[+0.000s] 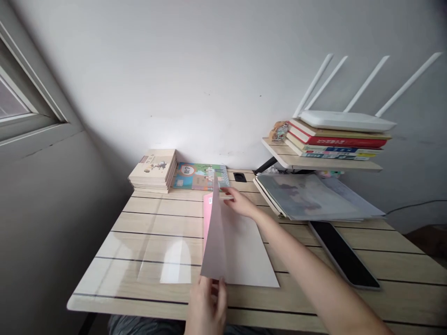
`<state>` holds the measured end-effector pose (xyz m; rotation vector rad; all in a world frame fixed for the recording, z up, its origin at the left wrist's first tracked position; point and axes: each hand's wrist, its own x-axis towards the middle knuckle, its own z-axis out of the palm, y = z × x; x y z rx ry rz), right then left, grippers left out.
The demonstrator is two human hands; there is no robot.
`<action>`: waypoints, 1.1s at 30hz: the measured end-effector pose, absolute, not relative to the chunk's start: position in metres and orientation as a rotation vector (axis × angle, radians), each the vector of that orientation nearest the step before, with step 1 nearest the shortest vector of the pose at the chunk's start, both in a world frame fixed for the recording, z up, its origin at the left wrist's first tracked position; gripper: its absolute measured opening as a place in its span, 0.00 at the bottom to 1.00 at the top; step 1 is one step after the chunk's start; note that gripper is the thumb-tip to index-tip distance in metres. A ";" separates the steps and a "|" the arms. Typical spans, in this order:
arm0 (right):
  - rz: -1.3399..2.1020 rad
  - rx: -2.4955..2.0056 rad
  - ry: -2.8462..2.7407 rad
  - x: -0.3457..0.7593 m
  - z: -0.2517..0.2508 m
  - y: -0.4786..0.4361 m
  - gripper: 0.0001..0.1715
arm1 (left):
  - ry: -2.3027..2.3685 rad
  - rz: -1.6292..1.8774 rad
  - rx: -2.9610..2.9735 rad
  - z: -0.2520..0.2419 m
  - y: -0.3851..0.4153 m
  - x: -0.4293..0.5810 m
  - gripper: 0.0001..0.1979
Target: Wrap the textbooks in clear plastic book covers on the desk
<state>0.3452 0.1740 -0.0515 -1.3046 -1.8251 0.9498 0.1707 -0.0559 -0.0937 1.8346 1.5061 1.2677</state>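
Note:
A thin booklet with a pink cover (207,214) lies in the middle of the desk. Its white inner page (244,251) rests flat on the right, while a leaf (215,246) stands almost upright. At the bottom edge of that leaf, my left hand (207,304) is closed on the booklet's lower corner. My right hand (240,203) reaches over the white page, fingers stretched and apart near the leaf's upper end; whether they touch it is unclear. To the left spreads a clear plastic cover (153,251), reflecting light.
A stack of beige books (155,170) and a colourful textbook (200,176) sit by the wall. On the right are a raised shelf (296,161) bearing books (335,141) and a white router (345,120), folders (307,197) beneath, and a black-screened tablet (344,253).

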 end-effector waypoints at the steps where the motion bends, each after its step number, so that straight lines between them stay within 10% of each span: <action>1: 0.995 -1.268 -1.851 0.333 -0.050 0.184 0.27 | 1.510 1.225 1.838 -0.097 -0.058 0.169 0.08; 13: 1.487 -0.926 -1.806 0.301 -0.048 0.219 0.10 | 1.336 1.106 2.861 -0.124 -0.055 0.152 0.06; 21: 1.411 -1.030 -1.662 0.313 -0.060 0.212 0.26 | 0.752 0.602 3.420 -0.055 -0.024 0.146 0.10; 33: 1.207 -1.079 -1.823 0.321 -0.065 0.218 0.25 | 0.737 0.631 3.435 -0.062 -0.014 0.134 0.08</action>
